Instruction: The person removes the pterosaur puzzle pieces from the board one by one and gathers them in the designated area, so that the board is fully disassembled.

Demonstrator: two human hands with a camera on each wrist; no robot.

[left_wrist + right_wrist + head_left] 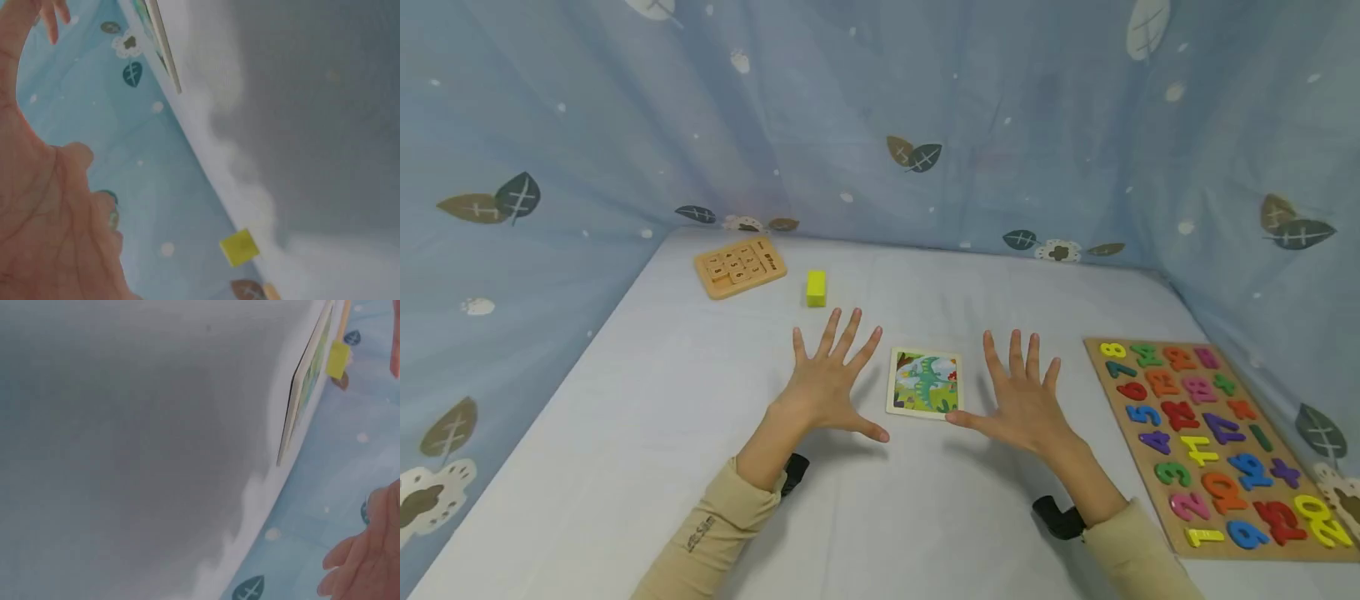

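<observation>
A small square picture puzzle (925, 382) with a green dinosaur in a pale frame lies flat on the white table between the hands. To its left, my left hand (823, 387) is held over the table with fingers spread and straight, holding nothing. On the other side, my right hand (1022, 396) is likewise spread, and its thumb tip overlaps the puzzle's lower right corner in the head view; contact cannot be told. The left wrist view shows the left palm (56, 206), and the right wrist view the right palm (372, 556). Both wrist views catch the puzzle's edge (304, 387).
Beyond the left hand stands a yellow block (816, 288), with a wooden sliding number puzzle (740, 267) to its left. A wooden board of colourful numbers (1217, 450) lies at the right. Blue patterned curtain (850, 108) surrounds the table's back and sides.
</observation>
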